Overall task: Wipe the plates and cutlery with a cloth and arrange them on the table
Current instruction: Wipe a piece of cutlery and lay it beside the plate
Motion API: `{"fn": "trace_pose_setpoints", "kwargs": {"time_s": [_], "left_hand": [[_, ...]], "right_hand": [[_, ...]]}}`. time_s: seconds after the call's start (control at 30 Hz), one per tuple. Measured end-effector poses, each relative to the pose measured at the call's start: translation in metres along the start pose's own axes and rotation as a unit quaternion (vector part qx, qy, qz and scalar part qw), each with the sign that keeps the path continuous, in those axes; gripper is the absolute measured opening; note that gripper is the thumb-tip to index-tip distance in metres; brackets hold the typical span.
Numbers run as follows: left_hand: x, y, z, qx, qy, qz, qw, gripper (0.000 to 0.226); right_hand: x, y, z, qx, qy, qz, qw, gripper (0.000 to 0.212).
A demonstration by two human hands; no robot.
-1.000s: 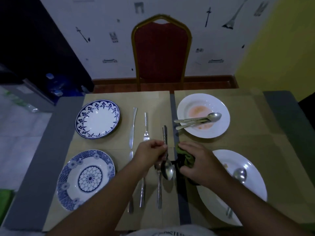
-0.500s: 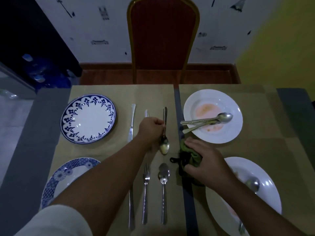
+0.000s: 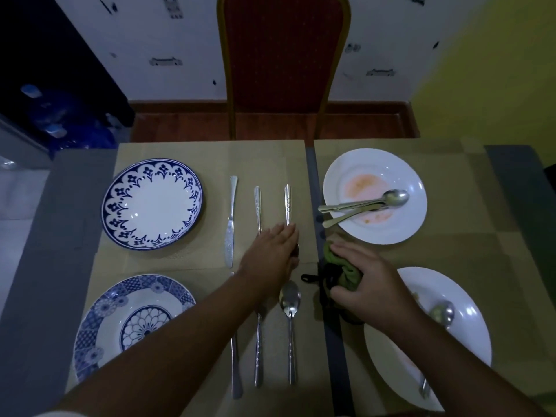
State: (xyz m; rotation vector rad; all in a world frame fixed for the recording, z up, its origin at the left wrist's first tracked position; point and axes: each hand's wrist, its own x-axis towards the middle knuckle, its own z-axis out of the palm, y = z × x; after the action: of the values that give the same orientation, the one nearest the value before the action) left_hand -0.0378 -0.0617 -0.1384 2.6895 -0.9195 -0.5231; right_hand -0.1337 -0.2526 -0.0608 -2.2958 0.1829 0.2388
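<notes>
My left hand (image 3: 272, 254) lies flat with straight fingers over the bowl end of a spoon (image 3: 288, 203) laid on the mat, its handle pointing away. Beside that spoon lie a fork (image 3: 257, 206) and a knife (image 3: 231, 221). Nearer me a second spoon (image 3: 290, 302), fork and knife lie in a row. My right hand (image 3: 364, 281) grips a bunched green cloth (image 3: 341, 266). Two blue-patterned plates (image 3: 152, 203) (image 3: 132, 320) sit at the left. A stained white plate (image 3: 374, 195) holds cutlery (image 3: 361, 204); a nearer white plate (image 3: 451, 335) holds a spoon.
A red chair (image 3: 284, 64) with a gold frame stands at the table's far edge. Tan placemats (image 3: 270, 158) cover the table, with a grey strip (image 3: 313, 182) between them. Blue water bottles (image 3: 57, 121) stand on the floor at the far left.
My left hand has set the wiped spoon down beside the far fork and opened flat over it. My right hand has kept hold of the cloth.
</notes>
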Motion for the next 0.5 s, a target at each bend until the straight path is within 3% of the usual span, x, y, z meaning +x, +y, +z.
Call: {"fn": "trace_pose_setpoints", "kwargs": {"time_s": [0.13, 0.27, 0.4, 0.5], "left_hand": [[0.0, 0.003, -0.01, -0.049, 0.042, 0.004, 0.998, 0.063], [-0.018, 0.025, -0.022, -0.104, 0.129, 0.094, 0.982, 0.035], [-0.028, 0.048, -0.014, -0.086, 0.061, 0.168, 0.98, 0.025], [-0.029, 0.055, -0.005, -0.12, 0.054, 0.175, 0.976, 0.006]], "right_hand": [[-0.011, -0.002, -0.002, -0.007, 0.016, 0.014, 1.0, 0.071], [-0.027, -0.008, -0.009, -0.002, 0.044, 0.016, 0.999, 0.07], [-0.048, -0.016, -0.018, 0.005, 0.074, 0.013, 0.997, 0.07], [-0.066, -0.019, -0.025, 0.009, 0.091, 0.024, 0.995, 0.07]]}}
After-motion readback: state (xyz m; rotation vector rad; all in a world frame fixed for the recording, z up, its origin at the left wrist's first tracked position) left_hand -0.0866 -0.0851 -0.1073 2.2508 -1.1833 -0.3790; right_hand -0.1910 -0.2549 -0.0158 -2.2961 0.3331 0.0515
